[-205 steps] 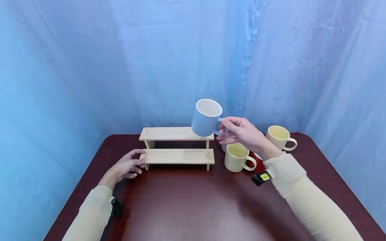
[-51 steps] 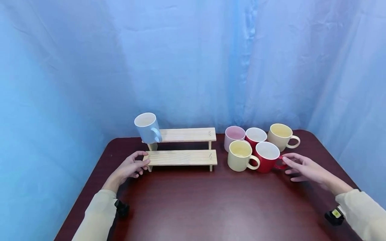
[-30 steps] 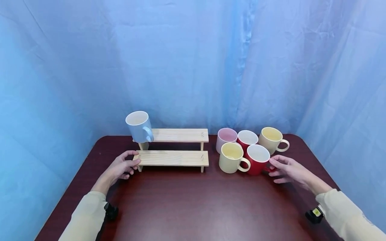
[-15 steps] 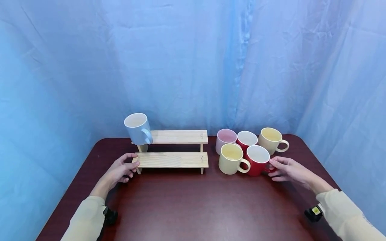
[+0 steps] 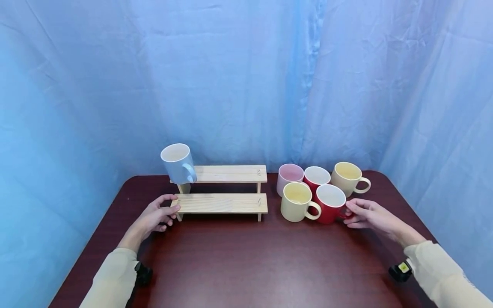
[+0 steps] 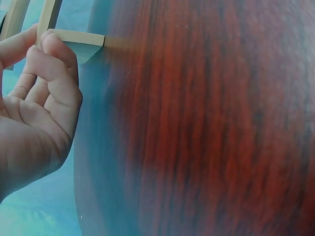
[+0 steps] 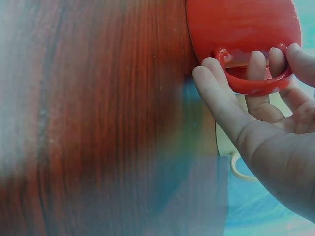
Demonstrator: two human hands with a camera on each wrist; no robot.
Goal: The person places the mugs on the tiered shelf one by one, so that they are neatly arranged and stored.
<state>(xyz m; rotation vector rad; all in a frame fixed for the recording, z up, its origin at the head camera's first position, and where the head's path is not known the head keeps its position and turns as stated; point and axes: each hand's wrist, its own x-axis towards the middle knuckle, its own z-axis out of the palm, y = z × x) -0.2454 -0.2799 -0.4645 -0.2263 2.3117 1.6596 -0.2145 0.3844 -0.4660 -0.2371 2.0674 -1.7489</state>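
In the head view the left hand (image 5: 152, 217) pinches the left end of the lower board of a two-step wooden rack (image 5: 223, 203). The left wrist view shows that hand (image 6: 42, 98) with thumb and finger on the board's end. The right hand (image 5: 375, 219) holds the handle of a red mug (image 5: 327, 211) with a white inside, which stands on the table. From the right wrist, fingers of the right hand (image 7: 266, 123) pass through the red mug's handle (image 7: 258, 87). A light blue mug (image 5: 177, 169) stands at the left end of the rack's upper board.
Left of the held mug is a yellow mug (image 5: 294, 208), touching or very near it. Behind stand a pink mug (image 5: 285, 184), another red mug (image 5: 313, 183) and a second yellow mug (image 5: 343, 184). A blue curtain (image 5: 246, 85) hangs behind the dark red table (image 5: 246, 261).
Since the oldest frame, the blue mug has moved from the right hand onto the upper board's left end. The right hand has moved right to the front red mug's handle. The left hand stays at the rack.
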